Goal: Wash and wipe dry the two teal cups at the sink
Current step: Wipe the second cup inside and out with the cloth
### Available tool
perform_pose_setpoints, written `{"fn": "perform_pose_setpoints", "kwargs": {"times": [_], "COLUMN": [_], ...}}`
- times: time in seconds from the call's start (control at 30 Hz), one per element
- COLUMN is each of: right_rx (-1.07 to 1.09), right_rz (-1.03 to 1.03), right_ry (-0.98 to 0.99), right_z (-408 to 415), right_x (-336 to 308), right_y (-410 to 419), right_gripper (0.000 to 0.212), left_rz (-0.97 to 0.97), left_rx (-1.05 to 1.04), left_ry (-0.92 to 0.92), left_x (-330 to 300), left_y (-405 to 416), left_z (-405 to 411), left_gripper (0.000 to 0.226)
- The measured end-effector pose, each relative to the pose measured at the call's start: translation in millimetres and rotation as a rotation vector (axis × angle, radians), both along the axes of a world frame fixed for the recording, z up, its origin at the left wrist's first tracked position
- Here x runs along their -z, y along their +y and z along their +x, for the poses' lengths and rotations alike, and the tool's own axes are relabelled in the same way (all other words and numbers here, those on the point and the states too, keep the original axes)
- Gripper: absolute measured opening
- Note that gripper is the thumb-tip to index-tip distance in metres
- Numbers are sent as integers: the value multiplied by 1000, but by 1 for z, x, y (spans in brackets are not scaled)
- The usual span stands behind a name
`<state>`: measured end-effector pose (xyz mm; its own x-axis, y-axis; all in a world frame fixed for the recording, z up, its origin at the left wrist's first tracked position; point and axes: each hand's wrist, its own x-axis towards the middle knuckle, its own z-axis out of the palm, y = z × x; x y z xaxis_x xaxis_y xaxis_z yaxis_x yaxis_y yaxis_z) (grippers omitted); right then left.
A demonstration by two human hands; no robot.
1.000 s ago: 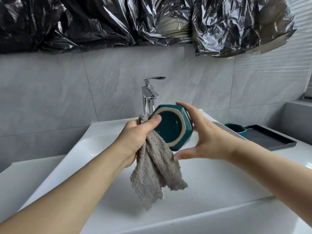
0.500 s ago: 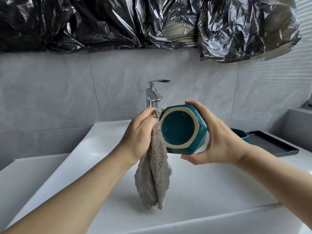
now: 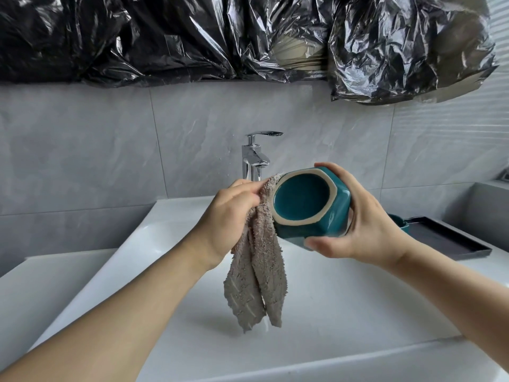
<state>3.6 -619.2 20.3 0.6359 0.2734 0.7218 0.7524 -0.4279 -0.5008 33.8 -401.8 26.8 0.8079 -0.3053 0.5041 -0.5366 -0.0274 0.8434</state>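
My right hand (image 3: 360,224) grips a teal cup (image 3: 316,213) on its side above the white sink (image 3: 192,312), its unglazed base ring facing me. My left hand (image 3: 228,216) holds a grey cloth (image 3: 259,271) bunched against the cup's left side, and the cloth's loose ends hang down over the basin. The second teal cup (image 3: 398,223) peeks out behind my right wrist, mostly hidden, at the near end of a dark tray.
A chrome faucet (image 3: 254,158) stands behind my hands with no water running. The dark tray (image 3: 451,238) lies on the counter at the right. Black plastic sheeting (image 3: 248,37) covers the wall above the grey tiles.
The cup has turned in my right hand while the cloth rubs along its left side. The cloth now hangs straighter below my left hand.
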Motion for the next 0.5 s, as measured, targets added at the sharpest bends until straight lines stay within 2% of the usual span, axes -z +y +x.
{"fn": "perform_pose_setpoints", "kwargs": {"times": [0.13, 0.27, 0.4, 0.5], "right_rx": [27, 39, 102, 168], "right_rz": [125, 235, 187, 70], "right_ry": [86, 140, 153, 152], "right_z": [8, 12, 12, 10], "right_x": [2, -1, -1, 0], "right_y": [-7, -10, -14, -9], "right_gripper": [92, 79, 77, 76], "left_rz": [65, 100, 212, 322], "left_rx": [-77, -146, -274, -217], "left_ry": [-132, -300, -578, -737], "left_x": [7, 11, 12, 14], "left_y": [0, -8, -12, -16], "left_z": [1, -10, -14, -19], "left_gripper": [34, 31, 27, 27]}}
